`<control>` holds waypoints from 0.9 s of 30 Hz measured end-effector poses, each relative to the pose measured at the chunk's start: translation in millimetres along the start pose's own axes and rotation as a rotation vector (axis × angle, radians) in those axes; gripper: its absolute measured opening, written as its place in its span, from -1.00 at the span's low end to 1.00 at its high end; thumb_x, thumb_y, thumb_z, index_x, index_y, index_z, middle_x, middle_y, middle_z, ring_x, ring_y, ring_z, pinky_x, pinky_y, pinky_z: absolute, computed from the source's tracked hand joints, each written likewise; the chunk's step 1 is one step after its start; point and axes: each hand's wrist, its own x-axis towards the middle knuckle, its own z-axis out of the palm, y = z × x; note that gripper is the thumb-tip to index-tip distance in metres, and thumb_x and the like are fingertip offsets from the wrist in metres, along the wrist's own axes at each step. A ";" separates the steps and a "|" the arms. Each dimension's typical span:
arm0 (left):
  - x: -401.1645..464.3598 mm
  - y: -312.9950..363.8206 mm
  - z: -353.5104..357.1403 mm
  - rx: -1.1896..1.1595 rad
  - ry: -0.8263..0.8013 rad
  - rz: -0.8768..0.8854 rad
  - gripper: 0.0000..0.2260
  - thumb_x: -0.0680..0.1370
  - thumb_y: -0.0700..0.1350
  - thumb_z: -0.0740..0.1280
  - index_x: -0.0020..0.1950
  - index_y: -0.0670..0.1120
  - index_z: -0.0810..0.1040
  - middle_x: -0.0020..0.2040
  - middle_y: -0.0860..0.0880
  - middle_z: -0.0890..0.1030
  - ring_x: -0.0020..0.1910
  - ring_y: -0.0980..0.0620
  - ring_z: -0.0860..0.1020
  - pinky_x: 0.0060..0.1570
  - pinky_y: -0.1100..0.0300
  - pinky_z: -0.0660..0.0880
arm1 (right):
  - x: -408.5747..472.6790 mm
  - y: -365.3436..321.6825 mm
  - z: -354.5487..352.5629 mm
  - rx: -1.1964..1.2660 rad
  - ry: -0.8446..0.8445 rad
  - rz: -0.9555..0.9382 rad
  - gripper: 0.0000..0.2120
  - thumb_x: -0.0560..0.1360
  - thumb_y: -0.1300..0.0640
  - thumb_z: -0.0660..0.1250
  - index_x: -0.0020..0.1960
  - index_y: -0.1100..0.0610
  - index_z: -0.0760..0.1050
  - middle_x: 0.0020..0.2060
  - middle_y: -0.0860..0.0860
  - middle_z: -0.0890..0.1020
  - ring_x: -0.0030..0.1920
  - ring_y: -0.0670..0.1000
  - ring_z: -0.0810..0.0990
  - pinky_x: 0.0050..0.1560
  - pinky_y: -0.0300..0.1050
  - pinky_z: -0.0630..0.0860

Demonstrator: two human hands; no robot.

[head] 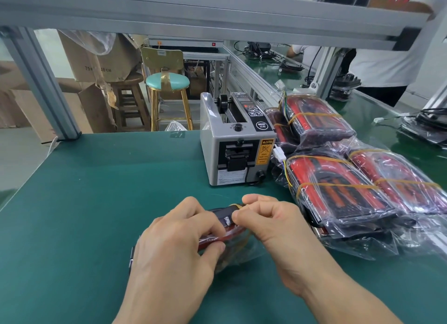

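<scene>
Matt green mat (pixel 96 190), glossy clear plastic bags (pixel 338 202) at right, grey metal dispenser (pixel 212 140), wooden stool (pixel 128 98) upper left

Bright and even, cool white, lit softly from above. Only faint, blurred-edged shadow on the green mat (pixel 96 202) right under the left hand (pixel 174 236) and right hand (pixel 278 227). Sharp at the grip itself: crisp skin creases, crisp rubber band (pixel 238 205) on the bagged part (pixel 226 217). White glare streaks across the plastic-wrapped bundles (pixel 338 190) just right of the grip, hiding some detail beneath. Sharp too on the tape dispenser (pixel 232 142) just beyond the grip. Softer and slightly hazy far behind, washed pale at the floor (pixel 14 142) far left. Strongly bent by the wide lens: bowed frame beam (pixel 193 14) above, stretched forearms (pixel 350 294) below the grip.
</scene>
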 end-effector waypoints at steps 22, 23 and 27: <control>2.7 3.1 -4.3 0.038 -0.047 0.061 -0.54 0.07 -0.22 0.65 -0.16 0.11 0.60 -0.37 0.18 0.40 -0.47 0.07 0.44 -0.50 0.13 0.46 | 7.7 9.0 -2.5 -0.112 0.000 -0.073 -0.84 0.30 0.28 0.44 -0.44 0.14 0.64 -0.07 -0.08 0.56 -0.06 -0.38 0.48 -0.28 -0.58 0.30; 2.2 2.7 -3.4 0.046 -0.050 0.076 -0.55 0.08 -0.22 0.65 -0.15 0.13 0.62 -0.37 0.18 0.39 -0.46 0.08 0.43 -0.50 0.14 0.46 | 7.8 9.8 -2.3 -0.123 0.009 -0.081 -0.85 0.29 0.27 0.45 -0.45 0.14 0.64 -0.08 -0.10 0.56 -0.07 -0.38 0.48 -0.29 -0.58 0.29; 0.6 1.8 -0.4 0.065 -0.041 0.130 -0.67 0.17 -0.12 0.54 -0.13 0.14 0.64 -0.35 0.12 0.43 -0.40 0.14 0.39 -0.50 0.18 0.43 | 7.4 13.5 -0.9 -0.174 0.065 -0.112 -0.87 0.27 0.24 0.46 -0.43 0.13 0.60 -0.11 -0.14 0.55 -0.12 -0.36 0.50 -0.26 -0.56 0.31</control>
